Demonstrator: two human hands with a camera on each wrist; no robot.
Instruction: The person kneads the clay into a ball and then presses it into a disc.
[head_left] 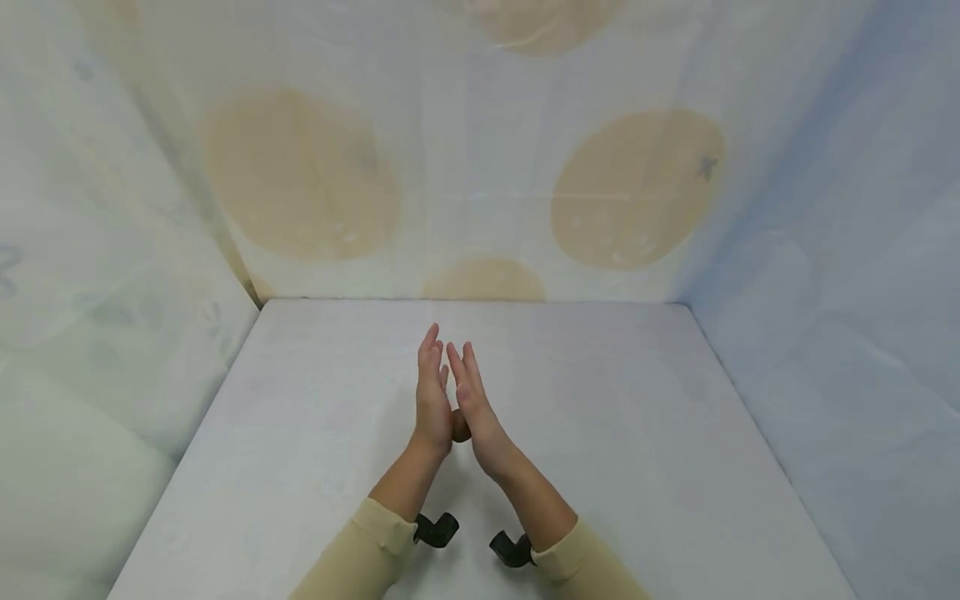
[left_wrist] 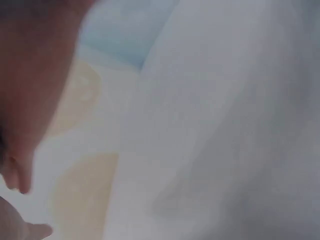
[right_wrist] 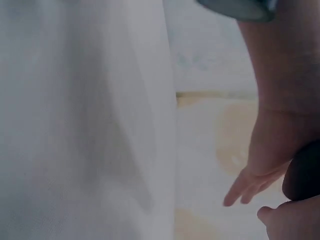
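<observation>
In the head view my left hand (head_left: 432, 392) and right hand (head_left: 472, 400) stand palm to palm above the pale table (head_left: 637, 433), fingers straight and pointing away from me. A small brown ball (head_left: 460, 426) is pressed between the heels of the two palms; only a sliver of it shows. The right wrist view shows the dark ball (right_wrist: 303, 172) beside my right palm (right_wrist: 280, 125), with part of the left hand (right_wrist: 292, 220) below. The blurred left wrist view catches only the edge of my left hand (left_wrist: 30, 90).
Cloth walls printed with large tan circles (head_left: 300, 175) enclose the table on the left, back and right. Black wrist-camera mounts (head_left: 437, 529) sit on both beige sleeves (head_left: 360, 558).
</observation>
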